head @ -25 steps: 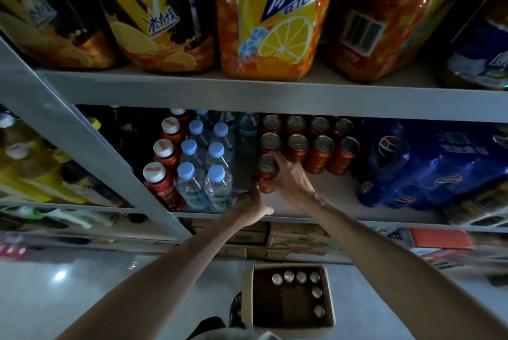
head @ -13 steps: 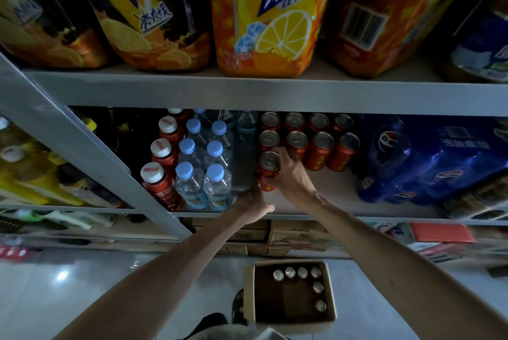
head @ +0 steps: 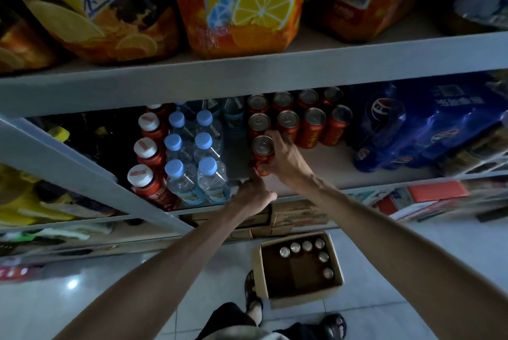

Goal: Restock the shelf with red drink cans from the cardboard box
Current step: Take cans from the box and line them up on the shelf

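Fingers of a person's right hand (head: pixel 286 158) are curling round a red can (head: pixel 263 151), which is standing upright on the shelf (head: pixel 343 177), just in front of two rows of matching cans (head: pixel 313 127) and near the water bottles (head: pixel 192 163). The left hand (head: pixel 254 195) is bunching into a loose fist, gripping nothing, its forefinger reaching to the can's base. Below, the open cardboard box (head: pixel 338 265) is sitting on the floor (head: pixel 137 271), holding six more cans (head: pixel 307 245).
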